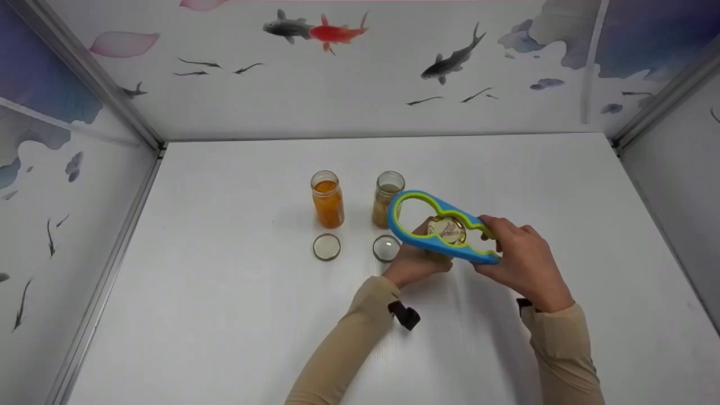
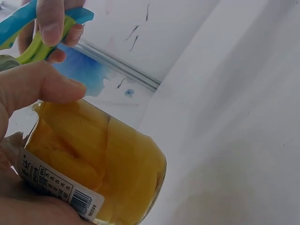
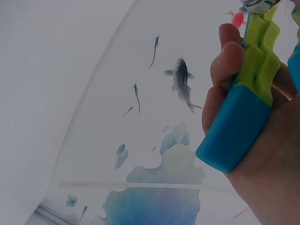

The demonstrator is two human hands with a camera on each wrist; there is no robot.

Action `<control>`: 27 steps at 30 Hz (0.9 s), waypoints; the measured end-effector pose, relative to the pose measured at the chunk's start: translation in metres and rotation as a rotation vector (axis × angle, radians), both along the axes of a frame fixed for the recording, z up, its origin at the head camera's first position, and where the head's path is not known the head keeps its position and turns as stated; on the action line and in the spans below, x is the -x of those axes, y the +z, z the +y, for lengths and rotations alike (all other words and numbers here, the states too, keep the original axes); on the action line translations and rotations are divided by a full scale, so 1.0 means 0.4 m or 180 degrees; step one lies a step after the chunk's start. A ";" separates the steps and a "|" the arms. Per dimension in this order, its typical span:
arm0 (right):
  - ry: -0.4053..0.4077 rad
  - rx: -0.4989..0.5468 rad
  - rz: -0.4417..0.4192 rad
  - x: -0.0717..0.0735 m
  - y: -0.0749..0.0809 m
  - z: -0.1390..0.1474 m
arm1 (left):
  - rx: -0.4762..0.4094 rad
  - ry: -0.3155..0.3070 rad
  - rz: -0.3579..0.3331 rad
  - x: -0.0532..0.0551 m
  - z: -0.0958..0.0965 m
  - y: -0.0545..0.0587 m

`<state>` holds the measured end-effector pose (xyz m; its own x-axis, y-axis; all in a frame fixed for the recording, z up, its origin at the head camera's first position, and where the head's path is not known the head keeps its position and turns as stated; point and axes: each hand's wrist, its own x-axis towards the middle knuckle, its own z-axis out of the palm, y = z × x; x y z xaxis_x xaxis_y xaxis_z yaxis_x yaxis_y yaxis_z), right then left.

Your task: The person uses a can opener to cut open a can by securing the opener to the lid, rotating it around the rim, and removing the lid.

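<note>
My left hand [image 1: 419, 261] grips a glass jar [image 2: 98, 154] of yellow-orange fruit pieces, tilted in the left wrist view, with a barcode label [image 2: 61, 185] on its side. A patterned lid [image 1: 447, 229] tops this jar. Around the lid lies a blue and green jar opener [image 1: 413, 239], its scalloped green inner edges on either side of it. My right hand [image 1: 523, 256] holds the opener by its two handle ends, fingers curled round one handle [image 3: 239, 126] in the right wrist view.
Behind the hands stand two lidless jars, one with orange contents [image 1: 328, 205] and one with paler contents [image 1: 382, 205]. In front of them lie two loose lids, a left one [image 1: 327, 247] and a right one [image 1: 386, 248]. Printed walls bound the white table [image 1: 225, 315].
</note>
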<state>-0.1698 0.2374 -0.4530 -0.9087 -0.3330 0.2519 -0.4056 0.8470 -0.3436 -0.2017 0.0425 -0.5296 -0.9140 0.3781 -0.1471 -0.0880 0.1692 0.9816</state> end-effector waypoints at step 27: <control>0.0147 -0.0437 -0.0086 -0.014 0.004 -0.032 | -0.0617 0.0070 -0.0039 -0.023 -0.019 -0.006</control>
<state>-0.1640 0.2245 -0.4515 -0.8974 -0.4043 0.1769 -0.4375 0.8674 -0.2371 -0.1925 0.0351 -0.5318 -0.9209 0.3805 -0.0848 -0.1019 -0.0249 0.9945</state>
